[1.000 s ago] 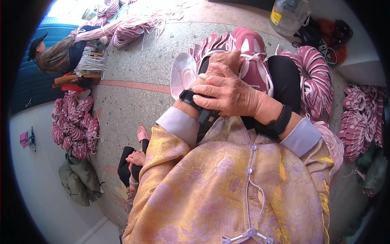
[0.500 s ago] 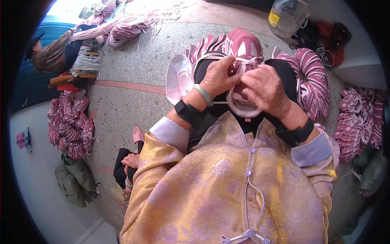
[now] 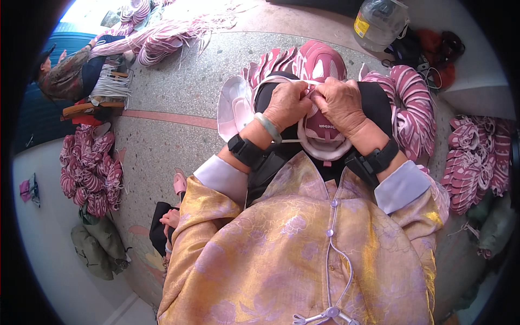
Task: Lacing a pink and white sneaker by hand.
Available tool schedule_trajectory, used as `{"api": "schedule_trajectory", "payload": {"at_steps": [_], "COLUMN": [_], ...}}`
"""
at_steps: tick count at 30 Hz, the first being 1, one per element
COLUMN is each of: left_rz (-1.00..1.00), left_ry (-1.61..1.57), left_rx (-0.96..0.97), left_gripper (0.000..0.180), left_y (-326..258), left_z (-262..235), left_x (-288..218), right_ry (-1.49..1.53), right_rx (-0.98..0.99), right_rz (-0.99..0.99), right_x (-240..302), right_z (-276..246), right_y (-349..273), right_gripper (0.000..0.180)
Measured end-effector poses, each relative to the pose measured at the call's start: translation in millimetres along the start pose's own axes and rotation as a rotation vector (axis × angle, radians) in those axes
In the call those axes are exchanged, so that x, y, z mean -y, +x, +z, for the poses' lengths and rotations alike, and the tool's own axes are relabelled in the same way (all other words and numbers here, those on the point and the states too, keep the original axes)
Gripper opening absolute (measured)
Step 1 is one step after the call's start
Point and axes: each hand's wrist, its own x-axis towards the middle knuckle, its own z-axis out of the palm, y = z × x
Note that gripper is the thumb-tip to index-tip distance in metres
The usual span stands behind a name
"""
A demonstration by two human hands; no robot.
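The floor (image 3: 179,135) is speckled terrazzo and carries heaps of pink-and-white shoe uppers: one stack (image 3: 89,173) at 9 o'clock from the hands, a curved row (image 3: 414,116) at 3 o'clock, and more (image 3: 479,162) farther right. A clear plastic jug (image 3: 382,21) stands at 1 o'clock. On the lap lies the work piece, a maroon shoe upper (image 3: 319,127) with a pale pink lining, directly beneath both hands. The left hand (image 3: 287,105) and the right hand (image 3: 338,103) meet over its top edge, fingers curled tight and pinching the material and what appears to be a white cord; the exact hold is hidden. Judged step: threading or tying at the upper's collar. The next move likely calls for steady tension and a fine pinch.
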Motion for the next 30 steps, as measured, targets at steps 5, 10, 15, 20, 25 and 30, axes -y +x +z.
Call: {"api": "schedule_trajectory", "payload": {"at_steps": [5,10,15,20,25,30], "left_rz": [0.021,0.034,0.118,0.084,0.053,0.117], "left_ry": [-0.271,-0.260,-0.157,0.022,0.032,-0.032], "left_rx": [0.005,0.048,-0.056,-0.050,-0.054,-0.134], "left_gripper": [0.020,0.021,0.023,0.028,0.030,0.022], "left_y": [-1,2,1,-12,-23,-20], "left_z": [0,-4,2,10,4,-2], "left_x": [4,8,1,-1,-8,-17], "right_ry": [0.026,-0.100,-0.199,-0.190,-0.002,-0.325], "right_rx": [-0.063,-0.129,-0.169,-0.354,-0.417,-0.347], "right_rz": [0.081,-0.054,-0.265,-0.178,0.546,1.098], "right_x": [5,2,1,-5,-102,-212], "right_z": [6,16,3,-43,-77,-92], "right_y": [-2,1,2,-47,-191,-374], "right_gripper": [0.007,0.004,0.003,0.006,0.006,0.019]}}
